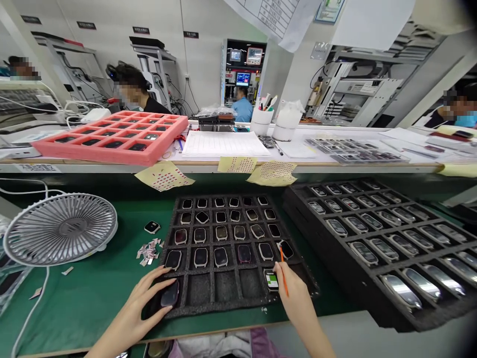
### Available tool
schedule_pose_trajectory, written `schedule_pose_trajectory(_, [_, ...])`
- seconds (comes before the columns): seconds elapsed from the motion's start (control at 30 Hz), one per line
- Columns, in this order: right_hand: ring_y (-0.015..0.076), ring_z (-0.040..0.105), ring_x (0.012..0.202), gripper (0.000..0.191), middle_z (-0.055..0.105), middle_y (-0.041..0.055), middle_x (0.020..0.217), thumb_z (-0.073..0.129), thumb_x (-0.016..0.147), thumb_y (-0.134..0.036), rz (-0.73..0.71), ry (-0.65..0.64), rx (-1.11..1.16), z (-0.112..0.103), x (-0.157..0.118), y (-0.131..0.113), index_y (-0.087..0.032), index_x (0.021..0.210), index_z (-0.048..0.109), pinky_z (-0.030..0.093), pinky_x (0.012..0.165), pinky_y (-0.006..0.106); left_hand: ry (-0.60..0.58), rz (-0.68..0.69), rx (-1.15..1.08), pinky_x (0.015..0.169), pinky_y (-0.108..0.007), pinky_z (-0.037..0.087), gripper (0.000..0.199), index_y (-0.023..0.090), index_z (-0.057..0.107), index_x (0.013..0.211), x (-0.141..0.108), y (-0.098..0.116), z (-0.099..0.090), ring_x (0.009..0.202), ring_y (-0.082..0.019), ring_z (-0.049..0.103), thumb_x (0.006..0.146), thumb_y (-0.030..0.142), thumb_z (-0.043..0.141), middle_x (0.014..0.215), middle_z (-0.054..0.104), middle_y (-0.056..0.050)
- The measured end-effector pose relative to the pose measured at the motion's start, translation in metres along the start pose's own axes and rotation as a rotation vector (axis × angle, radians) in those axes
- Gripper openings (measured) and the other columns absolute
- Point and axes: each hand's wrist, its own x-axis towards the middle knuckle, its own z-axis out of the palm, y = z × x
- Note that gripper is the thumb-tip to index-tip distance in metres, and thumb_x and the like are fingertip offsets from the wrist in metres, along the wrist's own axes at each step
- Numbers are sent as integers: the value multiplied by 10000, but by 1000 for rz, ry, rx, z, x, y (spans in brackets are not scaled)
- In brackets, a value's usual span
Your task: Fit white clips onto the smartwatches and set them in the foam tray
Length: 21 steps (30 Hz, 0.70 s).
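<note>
My left hand (143,301) curls round a dark-screened smartwatch case (170,293) at the front left cell of a black foam tray (225,303). Its thumb and fingers are at the watch's edges. A thin orange stick-like tool (284,281) is pinched in my right hand (294,293), its tip pointing up and away toward a watch (286,249) in the row behind. Beside those fingers lies a watch with a lit green and white screen (272,281) in the front row. Several strapless watches fill the tray's back rows; the front cells between my hands hold none.
Right of the tray stands a taller stack of black foam trays (316,243) with watches. At left are a grey fan (70,228), small pale scraps (149,251) and a loose watch (152,227). A pink foam tray (152,156) sits on the shelf above; co-workers are beyond.
</note>
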Motion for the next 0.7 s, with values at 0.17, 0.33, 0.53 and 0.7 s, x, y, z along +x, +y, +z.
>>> schedule_pose_trajectory(0.17, [240, 677, 752, 439, 698, 120, 839, 280, 932, -546, 62, -74, 105, -1, 3, 3, -214, 901, 565, 516, 666, 325, 105, -12, 36, 1004, -468, 450, 379, 323, 569, 1225, 6, 4, 1, 1262, -293, 461, 847, 351, 586, 1363, 496, -53])
schedule_pose_trajectory(0.33, [191, 603, 542, 421, 642, 32, 650, 296, 934, -528, 49, -274, 144, -4, 3, 6, -223, 885, 582, 470, 538, 277, 117, 60, -3, 997, -426, 462, 316, 325, 582, 1188, 25, 15, 2, 1246, -265, 474, 874, 305, 556, 1339, 508, -44])
schedule_pose_trajectory(0.53, [179, 608, 576, 405, 631, 26, 671, 447, 866, -573, 164, -288, 463, -4, 10, 12, -209, 862, 626, 460, 499, 259, 62, 117, -68, 1023, -399, 434, 295, 321, 579, 1188, 53, 31, 0, 1266, -250, 445, 902, 272, 521, 1358, 486, -37])
schedule_pose_trajectory(0.7, [140, 568, 424, 425, 630, 24, 645, 550, 810, -582, 385, -399, 934, -7, 43, -11, -172, 914, 593, 345, 324, 204, 43, 140, -216, 1017, -400, 433, 243, 290, 607, 1137, 101, 40, -4, 1228, -246, 470, 919, 320, 505, 1305, 519, -63])
